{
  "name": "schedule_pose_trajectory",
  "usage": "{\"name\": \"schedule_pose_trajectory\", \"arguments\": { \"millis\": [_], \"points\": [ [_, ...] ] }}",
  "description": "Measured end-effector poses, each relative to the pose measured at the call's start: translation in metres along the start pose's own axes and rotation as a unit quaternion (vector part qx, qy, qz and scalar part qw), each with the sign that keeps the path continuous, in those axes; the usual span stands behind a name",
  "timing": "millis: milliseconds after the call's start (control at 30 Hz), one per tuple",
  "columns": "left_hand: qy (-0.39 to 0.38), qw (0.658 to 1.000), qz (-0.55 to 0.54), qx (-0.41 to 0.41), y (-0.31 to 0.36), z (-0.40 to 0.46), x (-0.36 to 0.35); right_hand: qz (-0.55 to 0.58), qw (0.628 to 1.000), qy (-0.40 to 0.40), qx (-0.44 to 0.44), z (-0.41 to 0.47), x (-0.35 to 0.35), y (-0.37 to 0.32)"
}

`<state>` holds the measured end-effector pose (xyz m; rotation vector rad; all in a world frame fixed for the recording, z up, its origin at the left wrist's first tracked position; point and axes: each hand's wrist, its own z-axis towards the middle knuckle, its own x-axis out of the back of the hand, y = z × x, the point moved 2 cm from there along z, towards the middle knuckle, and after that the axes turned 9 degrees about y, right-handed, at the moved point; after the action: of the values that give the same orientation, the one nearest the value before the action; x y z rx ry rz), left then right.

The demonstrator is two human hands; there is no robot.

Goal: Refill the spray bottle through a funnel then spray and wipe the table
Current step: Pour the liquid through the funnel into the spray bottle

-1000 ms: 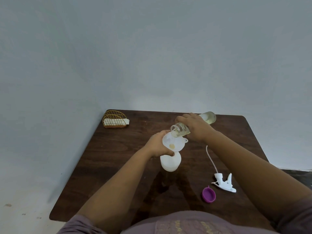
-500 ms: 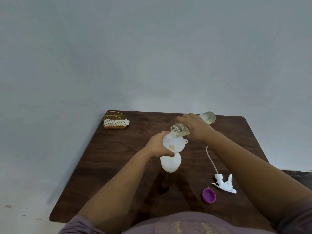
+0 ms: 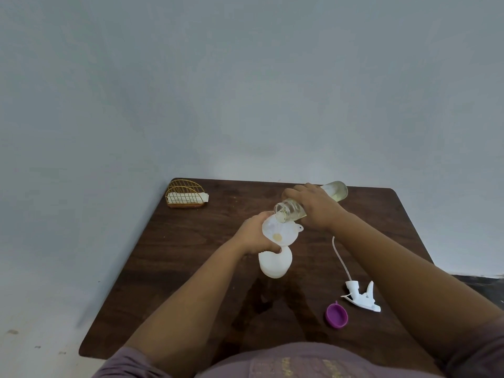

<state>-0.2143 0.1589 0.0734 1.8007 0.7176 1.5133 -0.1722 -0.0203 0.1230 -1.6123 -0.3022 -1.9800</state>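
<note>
A white spray bottle [image 3: 275,261] stands near the middle of the dark wooden table [image 3: 191,255], with a translucent white funnel [image 3: 281,232] in its neck. My left hand [image 3: 255,236] grips the bottle's neck just below the funnel. My right hand [image 3: 313,207] holds a clear bottle [image 3: 289,211] of pale yellow liquid, tipped on its side with its mouth over the funnel's rim. A little yellowish liquid shows at the funnel's bottom. The white spray trigger head [image 3: 361,296] with its long dip tube lies on the table to the right.
A purple cap [image 3: 336,315] lies beside the trigger head at the front right. A gold wire holder [image 3: 185,193] with white napkins sits at the table's far left corner. A grey wall runs behind the table.
</note>
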Motion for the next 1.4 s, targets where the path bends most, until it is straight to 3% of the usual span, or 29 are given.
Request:
{"name": "schedule_pose_trajectory", "arguments": {
  "millis": [1400],
  "points": [
    [0.001,1.000,0.002,-0.007,-0.0020,0.0018,-0.0012,-0.016,1.000,0.001,0.010,0.0024,-0.0039,0.0016]
  ]
}}
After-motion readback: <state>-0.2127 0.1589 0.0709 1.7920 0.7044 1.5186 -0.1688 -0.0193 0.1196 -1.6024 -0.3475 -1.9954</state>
